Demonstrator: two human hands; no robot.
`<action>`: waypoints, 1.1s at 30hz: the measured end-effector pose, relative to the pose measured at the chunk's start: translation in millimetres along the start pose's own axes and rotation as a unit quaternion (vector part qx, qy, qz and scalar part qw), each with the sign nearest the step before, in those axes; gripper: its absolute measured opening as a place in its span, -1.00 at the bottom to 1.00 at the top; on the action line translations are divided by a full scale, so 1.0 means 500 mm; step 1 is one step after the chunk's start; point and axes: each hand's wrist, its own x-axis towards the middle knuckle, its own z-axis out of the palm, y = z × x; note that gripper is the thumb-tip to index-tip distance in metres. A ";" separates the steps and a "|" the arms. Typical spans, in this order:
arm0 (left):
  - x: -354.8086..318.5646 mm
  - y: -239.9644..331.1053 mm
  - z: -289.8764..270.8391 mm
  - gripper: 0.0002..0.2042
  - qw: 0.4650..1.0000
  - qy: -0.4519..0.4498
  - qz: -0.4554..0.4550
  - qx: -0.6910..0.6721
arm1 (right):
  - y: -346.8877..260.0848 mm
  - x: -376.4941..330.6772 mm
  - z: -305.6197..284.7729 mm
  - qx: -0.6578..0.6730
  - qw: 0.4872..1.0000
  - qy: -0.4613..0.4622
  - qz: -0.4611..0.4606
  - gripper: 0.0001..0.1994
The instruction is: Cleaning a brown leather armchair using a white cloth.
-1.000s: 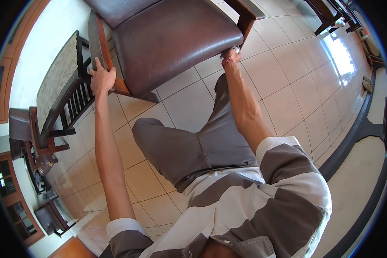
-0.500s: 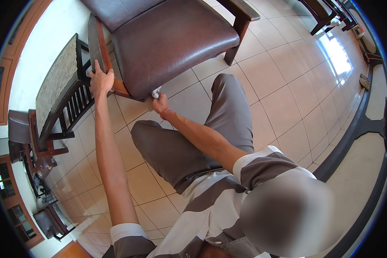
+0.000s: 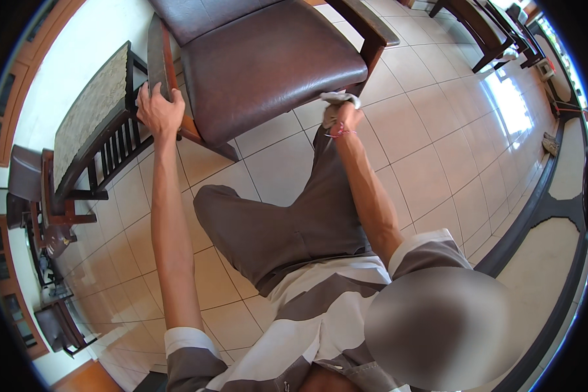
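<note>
Left hand [image 3: 158,111] clamped on armchair [image 3: 268,65] frame at 10 o'clock; right hand [image 3: 343,117] bunching soft, probably light white cloth [image 3: 338,99] at seat front; heavy, rigid, best gripped by wood

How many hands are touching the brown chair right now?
2. The left hand grips the chair at its left armrest; the right hand presses a white cloth against its front edge.
</note>
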 end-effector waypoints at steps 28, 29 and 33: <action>-0.319 0.222 0.189 -0.20 0.310 -0.193 -0.407 -0.837 | -0.019 0.000 -0.053 -0.657 0.656 -0.265 -0.259 -0.67; -0.314 0.220 0.184 -0.20 0.313 -0.192 -0.397 -0.841 | -0.011 0.007 -0.051 -0.655 0.655 -0.253 -0.278 -0.66; -0.305 0.222 0.172 -0.37 0.307 -0.180 -0.387 -0.851 | 0.006 0.029 -0.042 -0.639 0.687 -0.208 -0.277 -0.42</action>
